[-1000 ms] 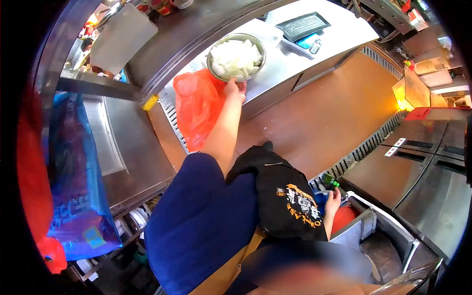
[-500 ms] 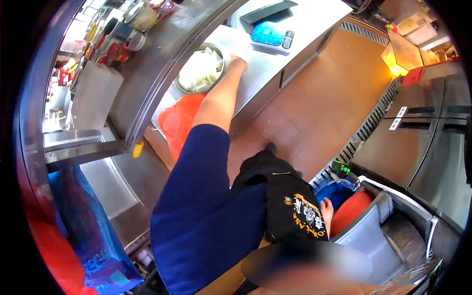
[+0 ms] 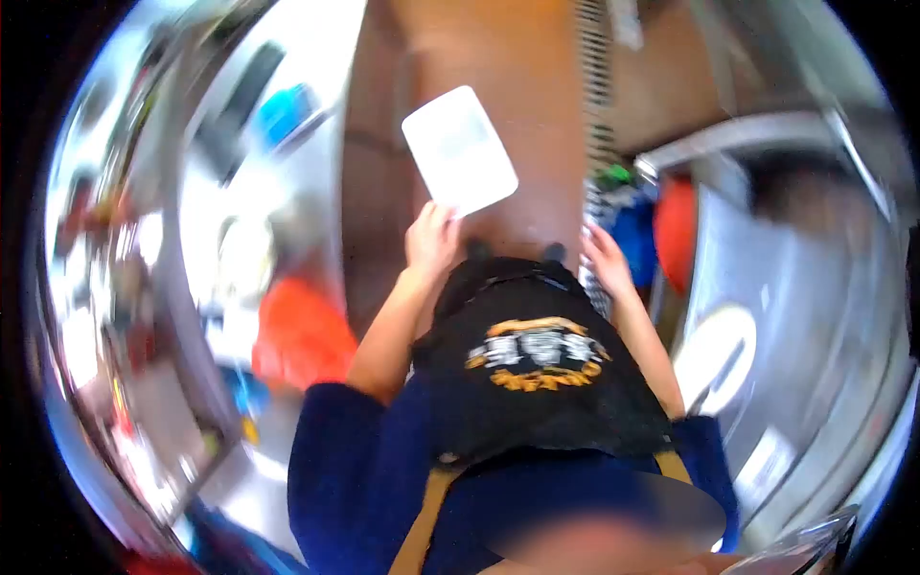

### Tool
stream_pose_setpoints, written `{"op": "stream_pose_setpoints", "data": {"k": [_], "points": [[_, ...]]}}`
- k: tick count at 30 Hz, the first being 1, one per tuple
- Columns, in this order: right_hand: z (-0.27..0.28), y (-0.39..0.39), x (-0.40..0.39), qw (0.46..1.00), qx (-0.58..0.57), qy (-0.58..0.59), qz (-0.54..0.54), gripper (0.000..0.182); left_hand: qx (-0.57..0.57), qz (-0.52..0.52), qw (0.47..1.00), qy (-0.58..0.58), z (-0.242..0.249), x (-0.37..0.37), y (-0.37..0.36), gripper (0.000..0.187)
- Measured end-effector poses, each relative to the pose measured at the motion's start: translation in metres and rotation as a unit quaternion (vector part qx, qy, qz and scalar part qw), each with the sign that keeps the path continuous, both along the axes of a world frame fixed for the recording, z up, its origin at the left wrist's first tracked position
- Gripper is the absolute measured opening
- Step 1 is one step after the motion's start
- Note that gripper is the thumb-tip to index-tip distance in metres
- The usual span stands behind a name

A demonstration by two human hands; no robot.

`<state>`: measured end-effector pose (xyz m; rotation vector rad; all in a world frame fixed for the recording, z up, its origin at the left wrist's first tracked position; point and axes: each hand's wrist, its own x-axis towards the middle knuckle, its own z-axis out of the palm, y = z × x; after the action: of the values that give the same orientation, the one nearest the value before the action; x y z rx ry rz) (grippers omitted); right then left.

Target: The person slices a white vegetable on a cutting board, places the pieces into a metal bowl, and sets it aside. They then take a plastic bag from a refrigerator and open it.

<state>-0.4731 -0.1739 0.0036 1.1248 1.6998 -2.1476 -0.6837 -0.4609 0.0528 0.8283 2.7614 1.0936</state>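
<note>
My left hand (image 3: 433,240) grips the near corner of a flat white rectangular tray or lid (image 3: 462,151) with rounded corners, held out over the floor; glare hides its exact kind. To the right, my right hand (image 3: 606,261) is apart from it, fingers loosely spread and holding nothing. Beside that hand are a blue tub (image 3: 634,240) and a red rounded object (image 3: 676,235). On the left counter a bowl of pale cut pieces (image 3: 246,254) shows blurred. An orange-red plastic bag (image 3: 302,331) lies nearer to my left arm.
A scale with a blue display (image 3: 287,117) stands on the steel counter (image 3: 316,57). On the right is a grey sink (image 3: 776,249) with a white round item (image 3: 717,356) in it. A slotted drain strip (image 3: 594,86) runs along the brown floor (image 3: 498,57).
The view has swung right. My left hand has left the counter beside the bowl and now holds the white tray or lid. My right hand has come forward into fuller view.
</note>
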Motion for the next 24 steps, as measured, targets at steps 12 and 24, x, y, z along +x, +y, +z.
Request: {"op": "stream_pose_setpoints", "data": {"k": [12,24], "points": [[0.059,0.101,0.254,0.727,-0.129,0.327,-0.589,0.06,0.133,-0.535,0.818,-0.16,0.071,0.113,0.313,0.04],[-0.047,0.29,0.291,0.72,-0.061,0.111,-0.683,0.04,0.0,-0.342,0.885,-0.317,-0.067,-0.056,0.36,0.031]]}}
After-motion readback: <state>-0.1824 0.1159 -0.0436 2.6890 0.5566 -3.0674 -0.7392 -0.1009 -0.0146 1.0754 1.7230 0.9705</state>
